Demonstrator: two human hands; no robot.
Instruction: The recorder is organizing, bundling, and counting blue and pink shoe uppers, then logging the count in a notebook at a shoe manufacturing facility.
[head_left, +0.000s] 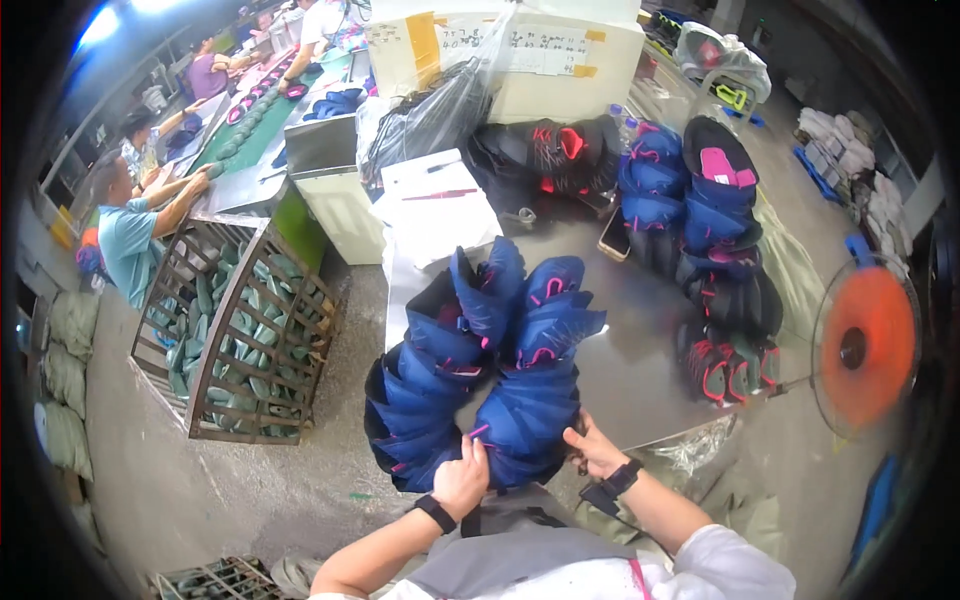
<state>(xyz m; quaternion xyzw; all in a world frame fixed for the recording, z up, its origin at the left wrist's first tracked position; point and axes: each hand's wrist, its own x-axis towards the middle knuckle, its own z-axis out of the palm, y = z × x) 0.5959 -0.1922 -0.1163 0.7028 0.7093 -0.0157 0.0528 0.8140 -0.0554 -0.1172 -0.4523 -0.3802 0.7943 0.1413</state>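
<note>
Blue shoe uppers in a curved stack, hands alongside

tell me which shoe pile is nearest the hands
The ring-shaped blue pile in front: the left hand and right hand are at it, whereas the black pile at the back and the blue-and-black pile on the right lie farther off.

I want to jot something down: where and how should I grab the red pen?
Probably mid-length, pinched across its long sides from above: the red pen is thin and lies flat on the white papers, uncovered. It lies beyond the blue shoe uppers, so come down over them.
</note>
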